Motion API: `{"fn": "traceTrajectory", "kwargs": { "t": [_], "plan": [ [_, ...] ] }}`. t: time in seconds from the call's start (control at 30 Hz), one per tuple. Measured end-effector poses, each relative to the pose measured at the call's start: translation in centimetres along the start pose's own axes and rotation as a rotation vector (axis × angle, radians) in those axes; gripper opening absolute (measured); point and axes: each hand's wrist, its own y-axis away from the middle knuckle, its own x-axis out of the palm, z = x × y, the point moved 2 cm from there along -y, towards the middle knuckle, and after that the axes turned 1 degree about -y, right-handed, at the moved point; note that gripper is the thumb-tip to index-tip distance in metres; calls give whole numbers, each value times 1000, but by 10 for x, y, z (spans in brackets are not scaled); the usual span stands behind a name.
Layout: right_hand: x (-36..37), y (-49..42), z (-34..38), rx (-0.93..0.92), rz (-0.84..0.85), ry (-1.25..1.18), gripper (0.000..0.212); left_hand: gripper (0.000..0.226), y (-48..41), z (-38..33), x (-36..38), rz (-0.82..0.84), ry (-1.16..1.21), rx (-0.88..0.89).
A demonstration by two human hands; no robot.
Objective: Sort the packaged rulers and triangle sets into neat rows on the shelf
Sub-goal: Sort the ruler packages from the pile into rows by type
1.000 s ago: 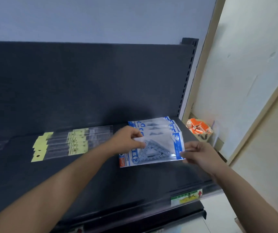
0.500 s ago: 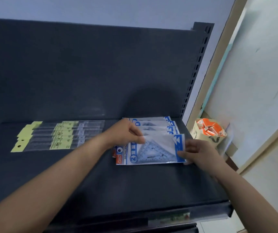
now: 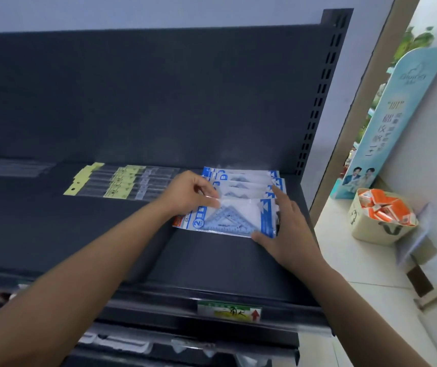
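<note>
Left hand grip: the left hand (image 3: pixel 188 193) has its fingers curled, with thumb and fingertips pinched together on the far left edge of the front triangle packet (image 3: pixel 236 218).
Right hand grip: the right hand (image 3: pixel 289 229) clamps nothing. Its fingers are straight and spread apart along the right ends of the packets, and its thumb touches the near right corner of the front triangle packet.
Front triangle packet: lies flat on the shelf (image 3: pixel 212 263), right of the middle, with its long side running left to right. It is a clear bag with blue and white print and a blue see-through triangle inside.
Triangle row: on the far side of the front packet, more triangle packets (image 3: pixel 246 180) overlap like shingles, each showing only a strip. The row reaches the back panel (image 3: pixel 159 102).
Ruler packets: long clear sleeves with yellow header cards (image 3: pixel 122 184) lie just left of the triangle row, overlapped, with their left ends stepped.
Far left sleeves: more clear sleeves (image 3: pixel 11 168) lie at the far left of the shelf, too blurred to tell their contents.
Upright: a slotted dark post (image 3: pixel 318 102) stands at the right end of the back panel.
Price label: a green and yellow label with a red arrow (image 3: pixel 229 311) sits on the shelf's near edge, below the front triangle packet.
Basket: a beige basket (image 3: pixel 365 231) stands on the pale counter (image 3: pixel 344 260) right of the shelf and holds orange and white packets.
Display card: a tall teal card (image 3: pixel 386 128) stands beyond the basket.
</note>
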Motion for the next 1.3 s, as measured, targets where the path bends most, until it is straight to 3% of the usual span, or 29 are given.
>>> {"fn": "traceTrajectory", "kwargs": {
  "t": [0.07,0.23,0.33,0.43,0.53,0.67,0.8,1.0,1.3],
  "plan": [
    [1,0,1,-74,30,90,96,14,0,3,2,-19,-43,30],
    [8,-4,-6,-103,211,288,57,13,0,6,4,-72,-238,161],
    [8,-5,-6,-95,208,287,55,34,6,6,7,-91,-419,285],
    [5,-7,-5,-96,203,329,53,58,14,12,16,51,-468,203],
    [2,-9,-3,-108,200,360,50,63,21,17,27,153,-506,122],
    [2,-13,17,-176,130,454,60,67,28,9,17,69,-587,159],
    [11,-21,57,-217,146,423,68,80,43,9,-26,-41,-721,141],
    [47,-33,146,-262,118,513,61,100,88,40,-121,-188,-883,54],
    [193,-30,329,-407,111,387,60,101,200,140,-296,-400,-929,-128]
  ]
}}
